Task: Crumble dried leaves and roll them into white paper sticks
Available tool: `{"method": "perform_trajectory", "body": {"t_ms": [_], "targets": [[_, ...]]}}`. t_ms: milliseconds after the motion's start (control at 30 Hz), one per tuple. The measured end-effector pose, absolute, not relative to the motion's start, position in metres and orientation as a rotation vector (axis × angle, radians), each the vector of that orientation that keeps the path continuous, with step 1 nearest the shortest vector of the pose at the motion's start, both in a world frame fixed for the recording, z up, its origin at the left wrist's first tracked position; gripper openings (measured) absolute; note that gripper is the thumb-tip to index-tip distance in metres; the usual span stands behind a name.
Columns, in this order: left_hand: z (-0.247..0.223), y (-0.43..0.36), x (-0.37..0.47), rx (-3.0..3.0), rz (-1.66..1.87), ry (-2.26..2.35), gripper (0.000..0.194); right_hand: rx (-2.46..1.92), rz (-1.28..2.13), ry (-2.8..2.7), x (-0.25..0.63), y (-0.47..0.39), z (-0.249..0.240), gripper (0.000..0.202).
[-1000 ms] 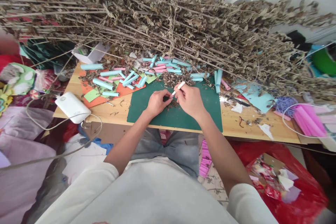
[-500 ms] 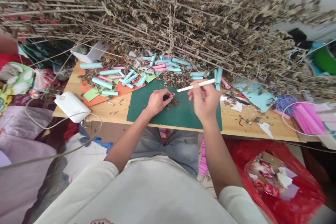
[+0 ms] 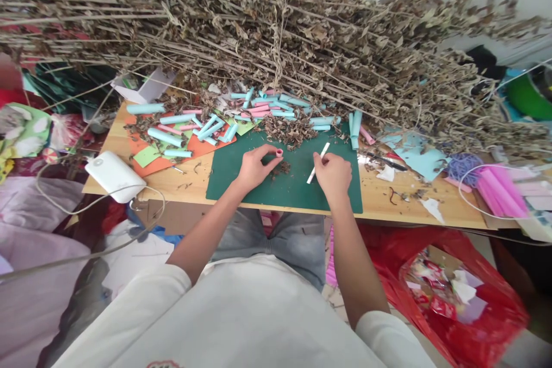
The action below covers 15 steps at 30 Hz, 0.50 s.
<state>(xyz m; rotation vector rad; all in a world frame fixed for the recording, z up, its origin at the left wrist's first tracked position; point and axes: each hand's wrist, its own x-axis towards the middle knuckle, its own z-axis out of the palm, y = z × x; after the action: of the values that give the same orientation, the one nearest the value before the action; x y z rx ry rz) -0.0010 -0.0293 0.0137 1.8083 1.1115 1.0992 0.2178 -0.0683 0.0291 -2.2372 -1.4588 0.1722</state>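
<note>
My left hand [image 3: 255,168] pinches a small pink paper tube [image 3: 279,153] between thumb and fingertips, its open end facing up. Just below it, dried leaf crumbs [image 3: 283,168] lie on a green cutting mat [image 3: 241,195]. My right hand [image 3: 334,175], fingers curled, is closed at a slim white stick [image 3: 318,163], which slants low over the mat's right half. A heap of crushed dried leaves [image 3: 288,129] sits at the mat's back edge, beyond both hands.
Blue and pink paper tubes [image 3: 165,137] lie scattered behind and left of the mat. Dried plant stalks [image 3: 276,40] stretch across the back. A white power bank [image 3: 115,176] with a cable sits at left. A red trash bag [image 3: 495,310] stands below right.
My right hand has lowered and turned the white stick from nearly level to a steep slant, away from the tube. My left hand keeps the pink tube almost in place.
</note>
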Motion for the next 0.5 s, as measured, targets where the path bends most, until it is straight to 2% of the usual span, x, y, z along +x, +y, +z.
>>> {"method": "perform_trajectory", "body": {"t_ms": [133, 233, 367, 500], "targets": [[0.017, -0.019, -0.008, 1.217, 1.146, 1.073, 0.029, -2.289, 0.114, -1.458, 0.217, -0.067, 0.025, 0.042], [0.022, -0.012, -0.020, 0.884, 1.052, 0.991, 0.027, -2.217, 0.058, -1.523, 0.206, -0.073, 0.030, 0.035], [0.031, -0.011, -0.030, 0.723, 1.020, 0.931, 0.021, -2.093, 0.017, -1.602, 0.185, -0.081, 0.037, 0.026], [0.036, -0.015, -0.028, 0.678, 1.031, 0.938, 0.019, -1.982, 0.203, -1.738, 0.172, -0.081, 0.037, 0.025]]}}
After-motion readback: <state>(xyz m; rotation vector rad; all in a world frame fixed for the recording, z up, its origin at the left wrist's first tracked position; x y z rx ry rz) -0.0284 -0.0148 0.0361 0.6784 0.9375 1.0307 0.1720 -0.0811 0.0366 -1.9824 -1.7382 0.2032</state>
